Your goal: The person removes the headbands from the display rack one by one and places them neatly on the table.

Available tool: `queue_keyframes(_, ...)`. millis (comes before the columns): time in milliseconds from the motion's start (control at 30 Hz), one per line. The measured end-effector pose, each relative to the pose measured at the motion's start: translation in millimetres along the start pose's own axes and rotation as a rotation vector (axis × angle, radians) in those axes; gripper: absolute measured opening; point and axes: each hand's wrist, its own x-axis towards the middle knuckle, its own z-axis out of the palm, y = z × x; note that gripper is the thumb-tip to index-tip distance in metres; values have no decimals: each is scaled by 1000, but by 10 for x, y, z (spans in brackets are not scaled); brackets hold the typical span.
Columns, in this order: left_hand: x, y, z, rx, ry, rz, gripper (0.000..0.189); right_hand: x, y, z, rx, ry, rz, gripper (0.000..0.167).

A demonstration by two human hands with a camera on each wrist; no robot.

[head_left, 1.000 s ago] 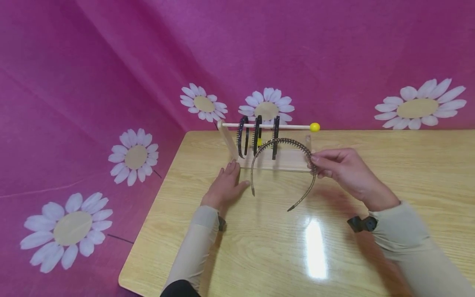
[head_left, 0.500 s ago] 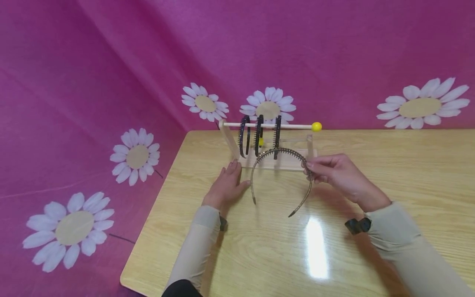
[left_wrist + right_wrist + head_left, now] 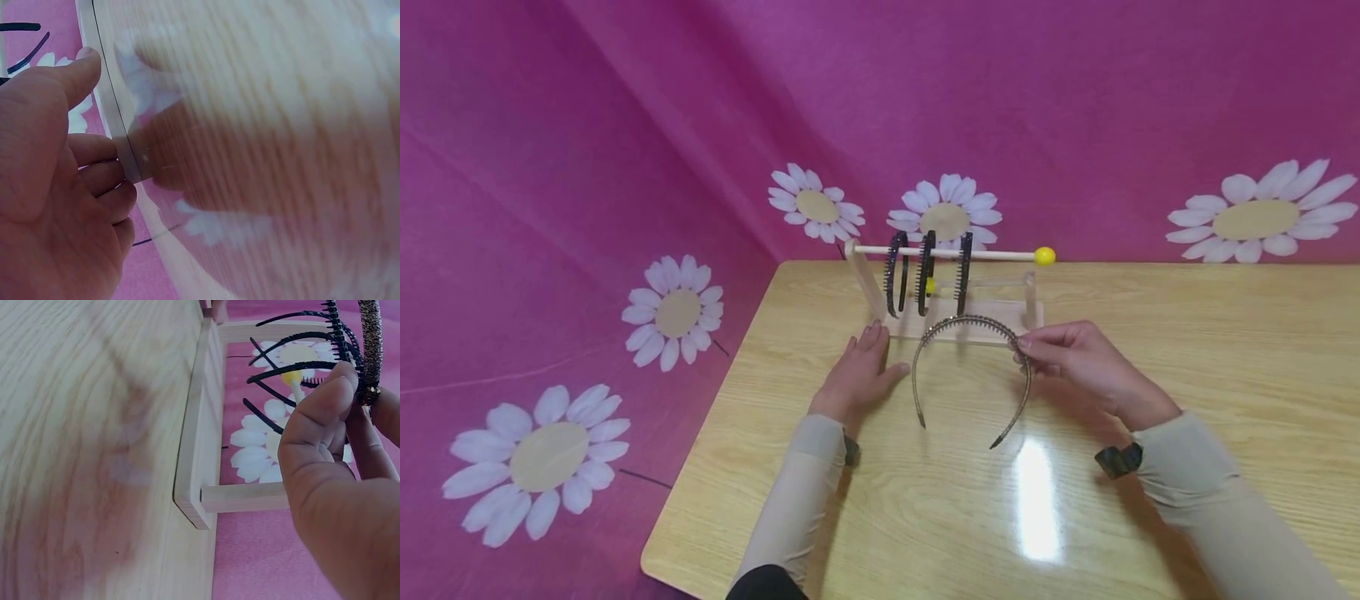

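Note:
My right hand point(image 3: 1078, 367) pinches a bronze, beaded headband point(image 3: 972, 319) with comb teeth at its right shoulder, thumb against fingers. The band is upright, its two ends pointing down, in front of the wooden stand point(image 3: 1015, 315). In the right wrist view, its glittery band point(image 3: 371, 344) rises beyond my fingertips. On the stand's upper rod point(image 3: 1000, 255) hang three dark toothed headbands, the rightmost one point(image 3: 963, 275) set apart from the other two. My left hand point(image 3: 853, 379) rests at the stand's front left corner; in the left wrist view its fingertips touch the base's end.
A yellow ball point(image 3: 1045, 256) caps the upper rod's right end. A lower rod with a yellow ball point(image 3: 930, 286) lies behind the dark headbands, joined to a short right post point(image 3: 1030, 300). Pink cloth point(image 3: 1075, 100) with daisies hangs behind the wood-grain table point(image 3: 1225, 350).
The right hand has lowered the bronze headband and drawn it toward me, out from in front of the dark headbands. The left hand has stayed at the stand's corner.

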Motion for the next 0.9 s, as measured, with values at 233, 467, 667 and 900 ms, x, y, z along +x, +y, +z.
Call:
queue_keyframes(233,-7,14,-6,-4,0,2,83,33,83,36,-58,-17,6,34)
queue_keyframes(467,-11,8,5,-12,-3,-3,83,111,181,66,-104,-19,19,33)
queue_keyframes(667,-13,2,9,-23,-1,2,83,159,240,59,-135,-24,36,32)
queue_keyframes(900,-6,9,-1,-18,4,8,82,189,253,48,-168,-29,96,29)
